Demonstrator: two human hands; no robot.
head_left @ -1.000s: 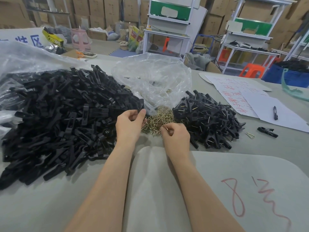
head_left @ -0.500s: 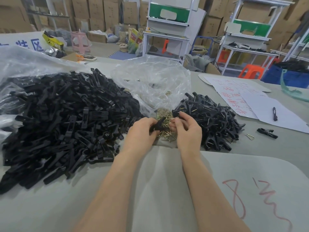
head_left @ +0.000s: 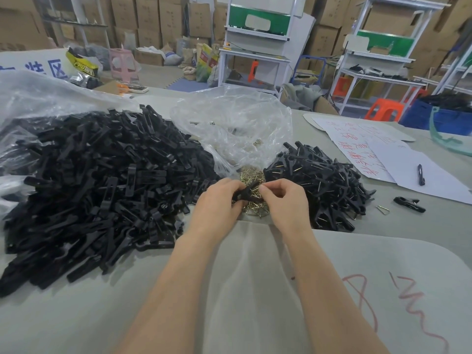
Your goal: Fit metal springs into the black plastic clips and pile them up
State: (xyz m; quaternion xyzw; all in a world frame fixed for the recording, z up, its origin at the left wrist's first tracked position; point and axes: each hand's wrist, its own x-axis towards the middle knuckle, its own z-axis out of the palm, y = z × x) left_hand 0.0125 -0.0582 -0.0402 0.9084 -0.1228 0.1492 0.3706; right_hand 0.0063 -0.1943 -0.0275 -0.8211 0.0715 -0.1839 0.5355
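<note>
Between the two hands, just above the brass springs (head_left: 257, 212), sits one black clip (head_left: 245, 192). The left hand (head_left: 217, 203) grips its lower end and the right hand (head_left: 284, 203) pinches its upper tip. A second ago the hands were apart, each picking from the piles.

We see a pen (head_left: 420, 175) lying on the white sheet (head_left: 441, 183) on the worktop (head_left: 434, 226). Beyond the sheet stand an orange stool (head_left: 384, 109) and a blue crate (head_left: 419, 120), with cardboard boxes (head_left: 150, 11) farther back.
</note>
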